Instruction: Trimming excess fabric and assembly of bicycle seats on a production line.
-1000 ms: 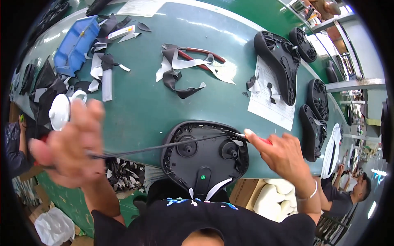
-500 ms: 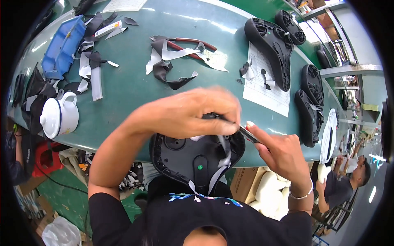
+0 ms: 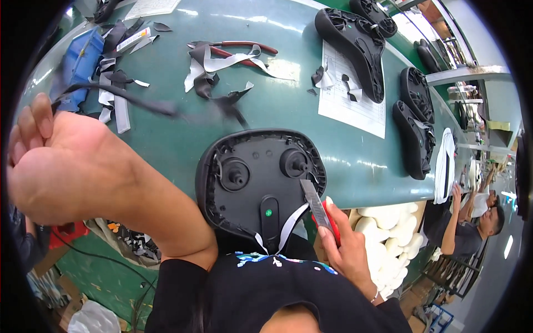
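Note:
My left hand (image 3: 66,164) is raised at the far left, fingers curled shut on a dark fabric strip (image 3: 125,95), which trails to the right, blurred by motion. In my right hand (image 3: 347,250) is a utility knife (image 3: 317,205) with a red handle and its blade out. The blade tip lies over the right rim of a black padded shell (image 3: 252,191), which rests against the table's near edge in front of my body. Two round posts stand up from the shell's inside. White-backed strips (image 3: 291,226) hang at its lower rim.
On the green table (image 3: 277,105) lie red-handled pliers (image 3: 244,50) among fabric scraps. Several similar black shells (image 3: 355,55) and a paper sheet (image 3: 355,116) are at the right. A blue bin (image 3: 83,58) stands at the left. White padded pieces (image 3: 391,233) fill a box below.
My left hand has swung from above the shell to the far left, pulling the fabric strip along. My right hand with the knife has come down and left. The shell's two posts are now uncovered.

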Action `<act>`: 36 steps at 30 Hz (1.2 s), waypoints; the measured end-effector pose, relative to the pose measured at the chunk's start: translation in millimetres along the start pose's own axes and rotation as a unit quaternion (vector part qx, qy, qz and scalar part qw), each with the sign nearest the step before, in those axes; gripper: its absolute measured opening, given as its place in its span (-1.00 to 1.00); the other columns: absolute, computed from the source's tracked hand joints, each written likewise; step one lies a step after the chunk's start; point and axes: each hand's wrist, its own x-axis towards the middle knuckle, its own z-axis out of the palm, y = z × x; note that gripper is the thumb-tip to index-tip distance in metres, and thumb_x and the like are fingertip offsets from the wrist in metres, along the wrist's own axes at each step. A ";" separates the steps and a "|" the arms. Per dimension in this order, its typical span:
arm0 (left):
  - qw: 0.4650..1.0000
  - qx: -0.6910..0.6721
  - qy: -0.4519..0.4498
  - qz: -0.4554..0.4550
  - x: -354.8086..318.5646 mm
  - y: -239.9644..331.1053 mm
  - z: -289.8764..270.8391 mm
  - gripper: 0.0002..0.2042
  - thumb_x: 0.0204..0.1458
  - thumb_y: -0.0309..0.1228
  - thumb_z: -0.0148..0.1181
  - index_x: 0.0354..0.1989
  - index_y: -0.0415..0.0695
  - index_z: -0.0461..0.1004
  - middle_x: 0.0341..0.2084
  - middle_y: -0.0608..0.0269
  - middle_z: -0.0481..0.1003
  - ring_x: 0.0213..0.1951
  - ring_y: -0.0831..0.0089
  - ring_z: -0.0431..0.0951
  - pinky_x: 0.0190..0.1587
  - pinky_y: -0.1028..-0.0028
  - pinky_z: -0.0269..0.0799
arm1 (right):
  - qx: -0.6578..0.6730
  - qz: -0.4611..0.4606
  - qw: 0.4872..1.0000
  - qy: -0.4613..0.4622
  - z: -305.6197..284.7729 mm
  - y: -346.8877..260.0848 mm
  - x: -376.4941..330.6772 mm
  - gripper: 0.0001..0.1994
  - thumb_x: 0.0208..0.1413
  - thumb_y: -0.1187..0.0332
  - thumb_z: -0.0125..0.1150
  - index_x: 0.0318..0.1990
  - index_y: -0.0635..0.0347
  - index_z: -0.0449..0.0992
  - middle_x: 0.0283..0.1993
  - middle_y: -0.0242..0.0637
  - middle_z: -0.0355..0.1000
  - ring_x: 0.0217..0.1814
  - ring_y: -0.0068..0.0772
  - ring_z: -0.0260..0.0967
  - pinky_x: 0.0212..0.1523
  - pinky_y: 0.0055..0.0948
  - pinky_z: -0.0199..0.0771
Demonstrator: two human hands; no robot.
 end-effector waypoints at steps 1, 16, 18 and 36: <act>1.000 0.006 -0.004 -0.001 -5.0 -4.9 24.8 -0.79 0.06 -0.43 0.07 -0.56 -0.26 0.29 -0.61 0.27 0.26 -0.56 0.51 0.34 -0.50 0.63 0.29 | 0.081 0.008 0.996 0.028 8.4 1.2 2.7 -0.52 0.10 0.42 0.13 0.21 0.18 0.26 -0.56 -0.15 0.44 -0.70 -0.26 0.36 -0.61 -0.35 0.36; 0.724 0.308 0.005 -0.617 -86.0 -61.5 24.0 -0.54 0.12 -0.01 0.05 -0.37 -0.27 0.49 -0.50 0.24 0.53 -0.50 0.44 0.47 -0.38 0.46 0.35 | 0.289 -0.052 0.900 0.323 -24.5 36.6 134.1 -0.58 0.04 0.43 0.25 0.05 0.23 0.30 -0.39 -0.43 0.29 -0.59 -0.72 0.21 -0.62 -0.68 0.25; 0.746 0.249 0.152 -0.599 -74.3 -81.0 47.5 -0.57 0.14 -0.04 0.05 -0.24 -0.26 0.43 -0.41 0.21 0.51 -0.51 0.52 0.45 -0.39 0.58 0.36 | 0.263 -0.054 0.895 0.356 -42.5 59.7 154.2 -0.73 0.02 0.43 0.27 -0.13 0.24 0.37 -0.42 -0.48 0.26 -0.59 -0.75 0.18 -0.63 -0.70 0.21; 0.775 0.300 -0.325 -0.451 -178.8 -133.5 102.0 -0.85 0.02 -0.38 0.21 -0.41 -0.22 0.51 -0.60 0.20 0.43 -0.60 0.38 0.41 -0.50 0.44 0.32 | 0.526 0.263 0.664 0.462 -107.1 83.2 589.4 -0.62 -0.25 0.42 0.31 -0.20 0.46 0.51 -0.20 -0.07 0.52 -0.23 -0.17 0.51 -0.17 -0.33 0.49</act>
